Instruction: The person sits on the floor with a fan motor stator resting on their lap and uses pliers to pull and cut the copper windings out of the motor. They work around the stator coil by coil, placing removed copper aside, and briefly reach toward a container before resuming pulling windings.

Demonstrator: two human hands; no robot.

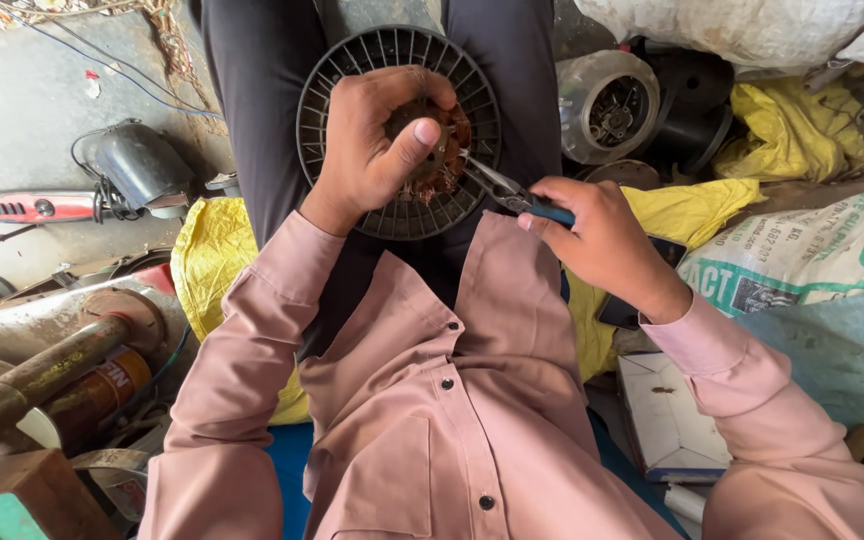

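Nearest the camera, a pink buttoned shirt (472, 420) is seen, its two sleeves reaching forward over the lap. The right hand (607, 245) is closed around the blue handles of a pair of pliers (512, 195), whose slim tips are pointed leftward into the copper winding (442, 160), apparently so that wire can be gripped at the core. The left hand (372, 150) is curled over that winding, thumb pressed across it, so the piece is steadied against the pull of the tool. The winding is seated at the centre of a round black slotted fan housing (402, 130), which is propped on the dark trousers between the thighs, where it is kept from rolling. Beyond, yellow sacking (782, 130), a grey motor casing (607, 105) and a printed white sack (812, 250) are heaped around.
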